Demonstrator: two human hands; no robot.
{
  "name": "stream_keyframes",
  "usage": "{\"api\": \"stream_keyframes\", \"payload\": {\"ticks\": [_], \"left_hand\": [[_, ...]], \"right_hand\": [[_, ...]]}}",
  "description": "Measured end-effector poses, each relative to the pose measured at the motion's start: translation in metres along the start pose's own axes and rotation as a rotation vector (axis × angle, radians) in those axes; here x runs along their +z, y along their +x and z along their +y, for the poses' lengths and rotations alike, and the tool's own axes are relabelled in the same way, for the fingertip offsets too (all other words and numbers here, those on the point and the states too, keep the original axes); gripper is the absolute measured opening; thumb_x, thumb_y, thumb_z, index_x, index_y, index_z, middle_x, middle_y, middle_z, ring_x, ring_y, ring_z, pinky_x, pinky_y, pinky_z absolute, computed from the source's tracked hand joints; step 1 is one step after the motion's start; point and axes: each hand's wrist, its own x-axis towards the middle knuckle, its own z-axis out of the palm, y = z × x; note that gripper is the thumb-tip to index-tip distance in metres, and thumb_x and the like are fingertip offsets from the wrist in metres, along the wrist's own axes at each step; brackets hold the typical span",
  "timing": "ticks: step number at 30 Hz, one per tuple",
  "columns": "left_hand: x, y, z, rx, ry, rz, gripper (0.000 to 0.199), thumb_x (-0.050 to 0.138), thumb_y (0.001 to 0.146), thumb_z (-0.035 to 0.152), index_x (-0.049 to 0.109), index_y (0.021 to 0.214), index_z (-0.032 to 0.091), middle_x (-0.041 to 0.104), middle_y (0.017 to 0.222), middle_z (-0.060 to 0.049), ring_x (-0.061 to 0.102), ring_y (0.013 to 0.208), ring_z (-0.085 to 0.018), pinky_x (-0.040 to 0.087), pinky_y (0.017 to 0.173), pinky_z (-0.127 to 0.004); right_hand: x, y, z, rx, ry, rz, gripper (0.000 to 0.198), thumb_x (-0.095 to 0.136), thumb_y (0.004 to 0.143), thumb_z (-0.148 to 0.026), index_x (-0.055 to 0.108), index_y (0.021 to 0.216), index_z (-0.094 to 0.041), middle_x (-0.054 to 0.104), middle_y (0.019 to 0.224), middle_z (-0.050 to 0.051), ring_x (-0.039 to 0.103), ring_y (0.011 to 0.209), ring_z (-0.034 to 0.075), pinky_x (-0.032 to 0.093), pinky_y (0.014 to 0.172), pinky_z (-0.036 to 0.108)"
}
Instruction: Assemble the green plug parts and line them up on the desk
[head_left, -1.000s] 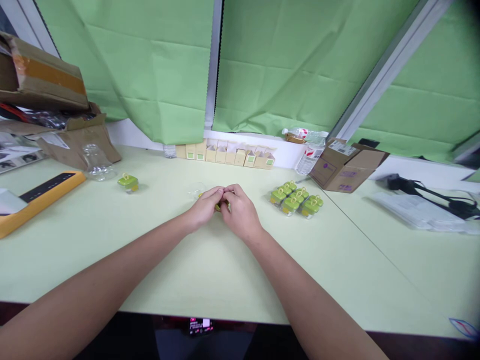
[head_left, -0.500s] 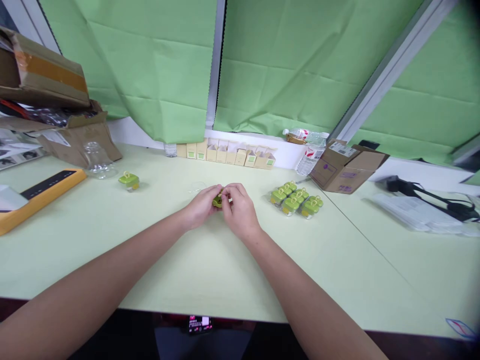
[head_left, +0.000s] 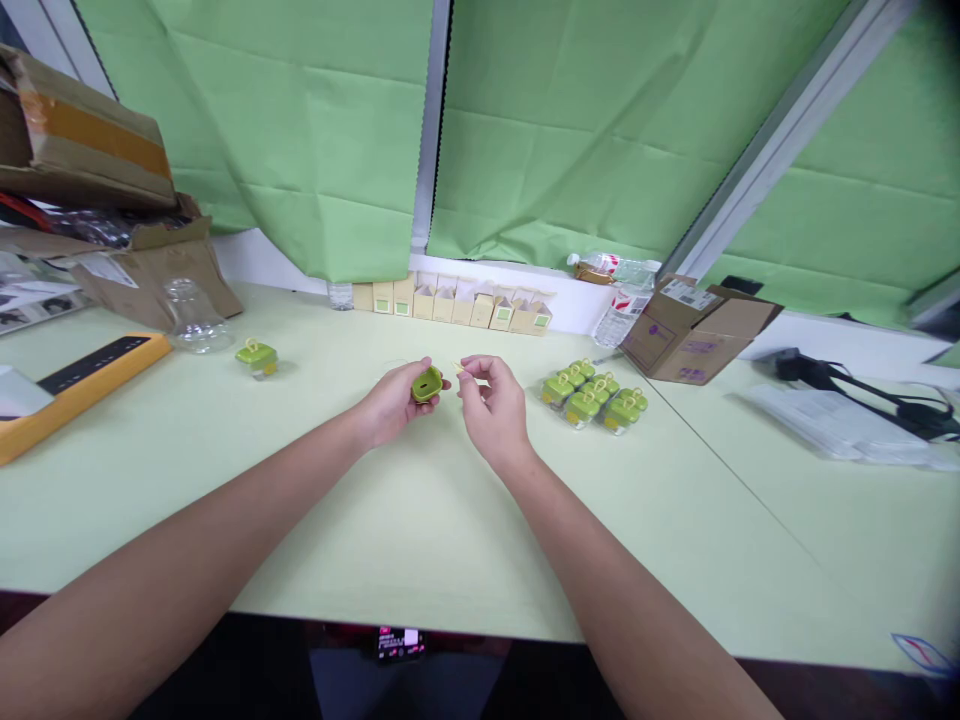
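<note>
Green lid [head_left: 427,385] now rests in left hand [head_left: 393,402] alone.

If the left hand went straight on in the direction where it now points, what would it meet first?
Beyond the left hand and the small hollow rounded green piece it holds, the right hand probably comes first, with the thin pale-yellow piece it pinches; depth is unclear from one view.
</note>
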Motion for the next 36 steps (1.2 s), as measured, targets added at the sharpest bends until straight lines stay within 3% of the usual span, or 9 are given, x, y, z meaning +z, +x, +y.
{"api": "stream_keyframes", "payload": {"ticks": [3, 7, 11, 17, 20, 25, 30, 33, 36], "left_hand": [[-0.003, 0.001, 0.000, 0.012, 0.052, 0.018, 0.024, 0.056, 0.091, 0.038, 0.059, 0.088, 0.014, 0.066, 0.091, -0.009, 0.052, 0.060, -0.011, 0.040, 0.055, -0.025], [-0.005, 0.003, -0.003, 0.045, 0.106, -0.012, 0.028, 0.060, 0.087, 0.042, 0.059, 0.087, 0.014, 0.066, 0.092, -0.010, 0.053, 0.061, -0.012, 0.039, 0.056, -0.027], [-0.007, 0.003, -0.005, 0.049, 0.148, -0.016, 0.029, 0.061, 0.086, 0.044, 0.060, 0.088, 0.015, 0.065, 0.092, -0.009, 0.053, 0.062, -0.012, 0.039, 0.057, -0.027], [-0.008, 0.005, -0.007, 0.044, 0.183, -0.010, 0.033, 0.062, 0.084, 0.048, 0.062, 0.088, 0.014, 0.066, 0.093, -0.009, 0.055, 0.064, -0.013, 0.043, 0.059, -0.028], [-0.007, 0.005, -0.007, 0.035, 0.203, 0.001, 0.035, 0.063, 0.083, 0.049, 0.062, 0.088, 0.015, 0.066, 0.093, -0.008, 0.057, 0.065, -0.013, 0.044, 0.060, -0.029], [-0.010, 0.008, -0.013, 0.028, 0.200, -0.003, 0.036, 0.062, 0.081, 0.051, 0.060, 0.086, 0.016, 0.065, 0.087, -0.006, 0.057, 0.061, -0.013, 0.044, 0.056, -0.027], [-0.006, 0.020, -0.032, 0.049, 0.183, 0.074, 0.048, 0.067, 0.065, 0.064, 0.057, 0.073, 0.018, 0.057, 0.067, -0.003, 0.051, 0.048, -0.014, 0.036, 0.046, -0.028], [-0.003, 0.038, -0.043, 0.028, 0.173, 0.138, 0.057, 0.070, 0.052, 0.072, 0.055, 0.068, 0.019, 0.056, 0.067, -0.007, 0.051, 0.048, -0.016, 0.037, 0.046, -0.033], [-0.014, 0.055, -0.052, 0.037, 0.188, 0.082, 0.055, 0.067, 0.056, 0.076, 0.053, 0.067, 0.023, 0.054, 0.065, -0.008, 0.047, 0.043, -0.017, 0.033, 0.046, -0.036]], "right_hand": [[0.001, 0.003, 0.004, 0.091, 0.126, 0.020, 0.009, 0.054, 0.086, -0.029, 0.053, 0.087, -0.020, 0.063, 0.117, 0.010, 0.067, 0.093, 0.018, 0.058, 0.073, 0.033], [-0.001, 0.008, 0.003, 0.224, 0.275, 0.057, 0.010, 0.055, 0.082, -0.028, 0.049, 0.085, -0.021, 0.068, 0.098, 0.005, 0.068, 0.073, 0.013, 0.059, 0.071, 0.033], [-0.006, 0.013, 0.004, 0.249, 0.322, 0.092, 0.018, 0.054, 0.082, -0.028, 0.057, 0.098, -0.021, 0.065, 0.082, -0.001, 0.067, 0.068, 0.013, 0.060, 0.071, 0.033], [-0.009, 0.017, 0.011, 0.367, 0.321, 0.066, 0.026, 0.064, 0.077, -0.034, 0.069, 0.098, -0.017, 0.067, 0.084, 0.001, 0.069, 0.069, 0.014, 0.060, 0.075, 0.035], [-0.010, 0.017, 0.017, 0.351, 0.315, 0.052, 0.030, 0.072, 0.073, -0.038, 0.067, 0.095, -0.018, 0.066, 0.079, 0.000, 0.068, 0.067, 0.014, 0.060, 0.072, 0.034], [-0.013, 0.014, 0.025, 0.289, 0.183, 0.036, 0.032, 0.069, 0.077, -0.047, 0.065, 0.092, -0.018, 0.066, 0.077, 0.002, 0.065, 0.068, 0.015, 0.057, 0.063, 0.029], [-0.019, 0.008, 0.012, 0.248, 0.062, 0.040, 0.036, 0.059, 0.082, -0.058, 0.062, 0.085, -0.022, 0.066, 0.075, 0.005, 0.066, 0.069, 0.021, 0.056, 0.061, 0.033], [-0.020, 0.012, 0.013, 0.301, 0.114, 0.062, 0.040, 0.063, 0.071, -0.065, 0.060, 0.075, -0.025, 0.065, 0.068, 0.006, 0.067, 0.068, 0.027, 0.056, 0.060, 0.038], [-0.013, 0.019, 0.027, 0.376, 0.139, 0.132, 0.036, 0.072, 0.057, -0.061, 0.057, 0.066, -0.030, 0.060, 0.061, 0.005, 0.062, 0.058, 0.027, 0.054, 0.055, 0.039]]}}
